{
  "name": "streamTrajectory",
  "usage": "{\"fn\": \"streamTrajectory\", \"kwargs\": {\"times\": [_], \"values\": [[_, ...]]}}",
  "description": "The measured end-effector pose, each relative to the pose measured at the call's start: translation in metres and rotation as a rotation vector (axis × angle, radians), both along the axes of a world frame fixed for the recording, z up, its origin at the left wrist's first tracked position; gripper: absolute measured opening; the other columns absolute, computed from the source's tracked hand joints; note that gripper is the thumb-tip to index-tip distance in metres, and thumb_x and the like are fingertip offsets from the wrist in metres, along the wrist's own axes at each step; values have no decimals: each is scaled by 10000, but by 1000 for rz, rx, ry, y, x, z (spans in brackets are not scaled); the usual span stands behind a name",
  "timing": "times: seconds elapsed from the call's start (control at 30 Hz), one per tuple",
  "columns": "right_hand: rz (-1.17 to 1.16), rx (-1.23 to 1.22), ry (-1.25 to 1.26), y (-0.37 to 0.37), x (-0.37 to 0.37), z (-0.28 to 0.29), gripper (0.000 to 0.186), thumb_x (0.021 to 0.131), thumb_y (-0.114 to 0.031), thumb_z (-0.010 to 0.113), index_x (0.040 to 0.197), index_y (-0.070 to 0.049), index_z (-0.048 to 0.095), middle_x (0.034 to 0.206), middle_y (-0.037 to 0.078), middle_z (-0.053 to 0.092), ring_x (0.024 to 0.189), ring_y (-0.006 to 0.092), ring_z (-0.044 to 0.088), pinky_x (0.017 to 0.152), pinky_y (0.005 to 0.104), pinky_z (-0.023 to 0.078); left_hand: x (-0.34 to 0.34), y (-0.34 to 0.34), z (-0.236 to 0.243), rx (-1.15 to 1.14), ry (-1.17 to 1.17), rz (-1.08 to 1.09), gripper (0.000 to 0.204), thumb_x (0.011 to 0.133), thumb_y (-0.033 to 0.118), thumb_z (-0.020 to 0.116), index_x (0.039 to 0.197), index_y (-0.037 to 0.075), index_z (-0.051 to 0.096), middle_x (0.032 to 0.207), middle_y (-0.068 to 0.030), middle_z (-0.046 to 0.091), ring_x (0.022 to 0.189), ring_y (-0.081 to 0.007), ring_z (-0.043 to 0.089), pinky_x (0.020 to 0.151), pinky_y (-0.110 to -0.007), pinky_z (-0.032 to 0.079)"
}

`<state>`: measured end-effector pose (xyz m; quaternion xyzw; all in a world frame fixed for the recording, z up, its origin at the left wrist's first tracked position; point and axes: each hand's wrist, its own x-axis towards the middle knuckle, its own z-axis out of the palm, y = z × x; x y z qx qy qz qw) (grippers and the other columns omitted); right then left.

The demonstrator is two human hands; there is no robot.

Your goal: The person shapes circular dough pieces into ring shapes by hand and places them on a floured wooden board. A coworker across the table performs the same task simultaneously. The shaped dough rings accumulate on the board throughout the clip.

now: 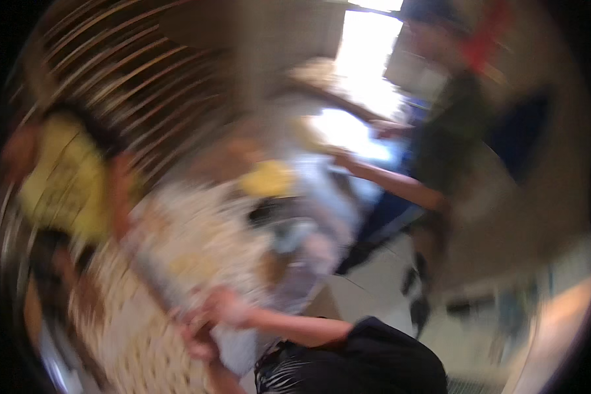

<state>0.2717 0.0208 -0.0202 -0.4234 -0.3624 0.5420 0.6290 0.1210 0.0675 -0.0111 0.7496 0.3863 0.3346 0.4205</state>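
Note:
The picture is heavily smeared by motion. My right hand [226,307] and my left hand [200,340] are close together at the lower middle, over a floury work surface. Their fingers are blurred, so what they hold, if anything, cannot be made out. A long greyish strip [151,282] runs from near my hands toward a co-worker at the left. Beside my hands lie many small pale pieces [134,345], apparently dough, and a pale, flour-dusted heap [197,256].
A co-worker in yellow [65,184] leans in from the left by slatted racks [111,59]. Another in dark green [450,138] stands at the right, arms over a bright metal surface [338,190]. A yellow object [266,177] and dark items [266,213] lie at the centre.

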Motion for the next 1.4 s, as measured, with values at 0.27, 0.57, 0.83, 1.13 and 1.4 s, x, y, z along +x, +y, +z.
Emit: {"fn": "streamTrajectory", "kwargs": {"times": [0.27,0.57,0.83,1.13,1.4], "values": [[-175,8,-89,-38,4,58,554,1041,-475,391,1422,-76,430,1113,208,635,972,315,631,852,406,487,86,-17,-2,-267,-37,-157,290,976,216,472,1193,38,547,1103,-113,605,989,-260,604,821,-371,507],[-76,86,33,-39,3,38,647,1015,-515,433,1520,-118,358,1080,125,671,939,215,671,773,351,574,34,-31,40,153,119,29,455,1070,383,329,1033,25,608,941,-157,657,816,-306,658,707,-414,522],[141,-141,-44,52,-100,14,680,972,-492,523,1496,-89,364,1129,115,669,877,202,676,699,303,540,-79,29,45,36,-43,358,237,1047,286,423,1033,81,541,780,-195,668,687,-444,654,576,-517,506],[743,334,705,154,-211,6,659,1033,-558,351,1392,-14,452,1275,152,581,1115,235,586,989,354,469,-193,94,53,49,42,527,256,1054,280,416,1112,66,544,764,-192,656,698,-436,660,610,-481,513],[707,92,430,216,-273,5,497,1071,-371,415,1434,-37,467,1360,131,544,1135,192,584,934,299,477,-250,165,35,-49,-34,469,318,1059,336,376,1157,46,464,698,-268,624,649,-511,605,580,-575,472]]}}
